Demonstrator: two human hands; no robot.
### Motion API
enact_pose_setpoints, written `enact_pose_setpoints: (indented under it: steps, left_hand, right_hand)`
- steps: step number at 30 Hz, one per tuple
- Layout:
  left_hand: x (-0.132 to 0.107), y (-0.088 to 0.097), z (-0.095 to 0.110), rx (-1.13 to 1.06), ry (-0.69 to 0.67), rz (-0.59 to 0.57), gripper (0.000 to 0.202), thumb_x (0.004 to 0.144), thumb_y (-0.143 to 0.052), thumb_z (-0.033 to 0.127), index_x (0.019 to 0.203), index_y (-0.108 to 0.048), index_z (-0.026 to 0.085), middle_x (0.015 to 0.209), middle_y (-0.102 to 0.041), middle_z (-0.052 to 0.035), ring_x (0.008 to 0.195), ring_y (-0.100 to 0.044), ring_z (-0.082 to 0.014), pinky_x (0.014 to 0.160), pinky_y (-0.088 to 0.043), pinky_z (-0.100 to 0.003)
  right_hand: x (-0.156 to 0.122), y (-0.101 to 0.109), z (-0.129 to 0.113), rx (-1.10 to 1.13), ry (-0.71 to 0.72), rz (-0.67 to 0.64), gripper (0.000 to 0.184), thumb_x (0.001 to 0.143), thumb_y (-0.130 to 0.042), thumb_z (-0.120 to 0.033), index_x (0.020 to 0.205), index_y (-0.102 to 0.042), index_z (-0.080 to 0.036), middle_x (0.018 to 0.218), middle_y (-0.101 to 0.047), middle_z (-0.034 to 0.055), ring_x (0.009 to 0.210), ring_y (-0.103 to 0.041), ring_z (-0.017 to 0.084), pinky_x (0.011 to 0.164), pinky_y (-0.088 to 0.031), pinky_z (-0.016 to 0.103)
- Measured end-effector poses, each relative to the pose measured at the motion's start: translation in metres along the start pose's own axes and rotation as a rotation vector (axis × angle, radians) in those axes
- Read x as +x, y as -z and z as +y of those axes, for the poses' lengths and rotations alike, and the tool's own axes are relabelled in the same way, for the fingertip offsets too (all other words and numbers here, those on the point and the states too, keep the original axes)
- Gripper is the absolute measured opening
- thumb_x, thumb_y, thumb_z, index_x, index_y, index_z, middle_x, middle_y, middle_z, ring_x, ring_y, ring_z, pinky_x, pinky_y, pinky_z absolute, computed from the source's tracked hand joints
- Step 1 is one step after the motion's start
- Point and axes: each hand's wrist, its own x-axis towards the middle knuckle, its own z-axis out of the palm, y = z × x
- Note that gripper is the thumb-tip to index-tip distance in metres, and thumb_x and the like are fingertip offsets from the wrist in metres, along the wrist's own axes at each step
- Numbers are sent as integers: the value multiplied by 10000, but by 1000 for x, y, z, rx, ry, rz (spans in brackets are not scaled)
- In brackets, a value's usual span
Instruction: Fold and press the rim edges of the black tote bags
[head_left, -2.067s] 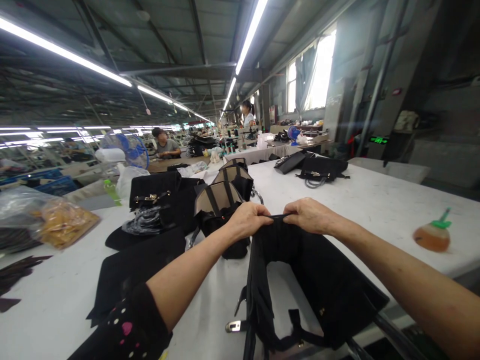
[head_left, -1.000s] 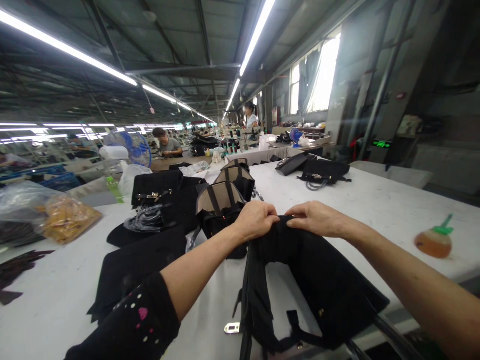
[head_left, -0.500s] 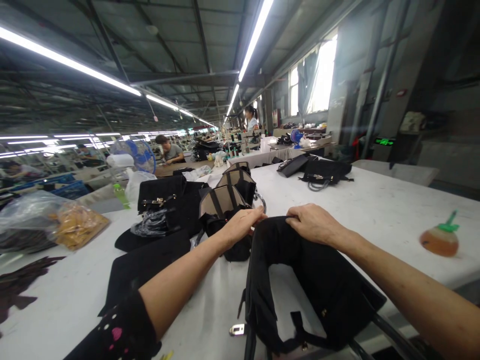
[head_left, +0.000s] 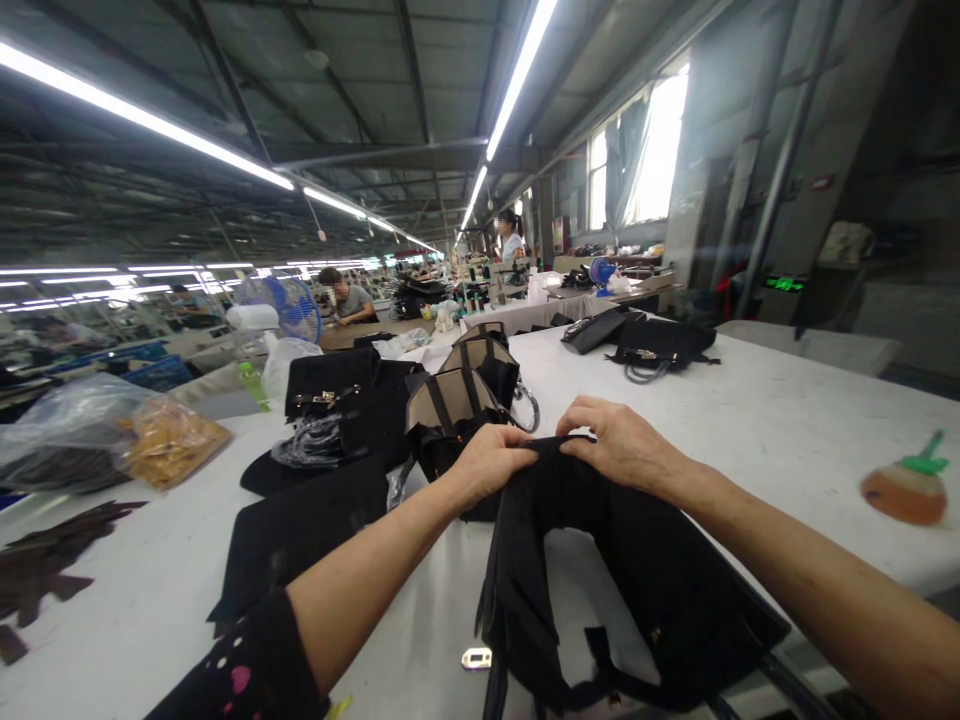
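A black handbag body [head_left: 637, 590] with an open middle stands on the white table in front of me, its far edge raised. My left hand [head_left: 495, 460] pinches the left part of that far edge between thumb and fingers. Close beside it, my right hand [head_left: 619, 440] grips the same edge from the right, thumb on the inner side. A small gold metal plate [head_left: 476, 658] shows at the bag's lower left. Black straps [head_left: 806, 685] run off the bag's near right side. The underside of the bag is hidden.
Beige-lined black bags [head_left: 454, 400] stand just beyond my left hand. Black pieces [head_left: 307, 530] and a finished-looking bag [head_left: 330, 385] lie left, near a plastic-wrapped yellow bundle [head_left: 176, 440]. An amber squeeze bottle [head_left: 906, 490] is at right. More black bags [head_left: 652, 345] rest behind.
My left hand has come down onto the bag's far edge, thumb now against it. My right hand has shifted slightly left along the edge, fingers lifted higher. The view has turned a little left.
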Motion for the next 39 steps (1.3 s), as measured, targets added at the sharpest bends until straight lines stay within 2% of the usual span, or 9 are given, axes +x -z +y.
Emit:
enact_pose_setpoints:
  steps: [9, 19, 22, 27, 32, 39]
  left_hand:
    - [-3, 1, 10, 5, 25, 13, 203, 669, -627, 205, 822, -739, 135, 670, -678, -6, 567, -567, -108, 518, -405, -198]
    - [0, 19, 0, -278, 62, -188, 326, 570, -738, 200, 880, -743, 96, 790, -737, -78, 666, -660, -160, 674, -519, -263]
    - [2, 17, -3, -286, 64, -125, 320, 582, -733, 197, 888, -742, 105, 776, -736, -66, 648, -656, -151, 663, -518, -259]
    - [4, 6, -5, -265, 31, -22, 284, 614, -690, 164, 891, -738, 120, 766, -726, -41, 637, -636, -127, 643, -498, -233]
    - [4, 3, -3, -275, 77, 40, 236, 598, -677, 130, 828, -724, 115, 713, -702, -24, 592, -609, -113, 597, -479, -220]
    - [4, -2, 0, -269, 64, 46, 222, 596, -682, 138, 814, -720, 120, 680, -692, -13, 575, -599, -112, 583, -470, -219]
  right_hand:
    - [2, -3, -2, -128, 65, 11, 115, 768, -605, -121, 818, -634, -221, 900, -604, 24, 928, -528, 199, 802, -396, 314]
    - [14, -7, 2, 98, -105, -101, 61, 734, -592, -174, 782, -600, -211, 794, -650, -12, 781, -576, 159, 733, -417, 277]
    - [18, -9, -2, 79, -117, -81, 90, 725, -572, -149, 782, -601, -212, 805, -651, -11, 780, -578, 158, 719, -414, 272]
    - [15, -7, -9, 84, 28, -81, 269, 681, -506, -67, 872, -624, -216, 927, -634, 6, 869, -572, 163, 785, -417, 276]
    - [5, -3, -5, -8, 59, -2, 151, 730, -566, -115, 829, -616, -217, 959, -608, 30, 938, -557, 193, 847, -422, 312]
    - [2, -3, 4, -135, 45, -12, 71, 782, -623, -169, 828, -609, -221, 926, -602, 28, 912, -545, 202, 811, -426, 327]
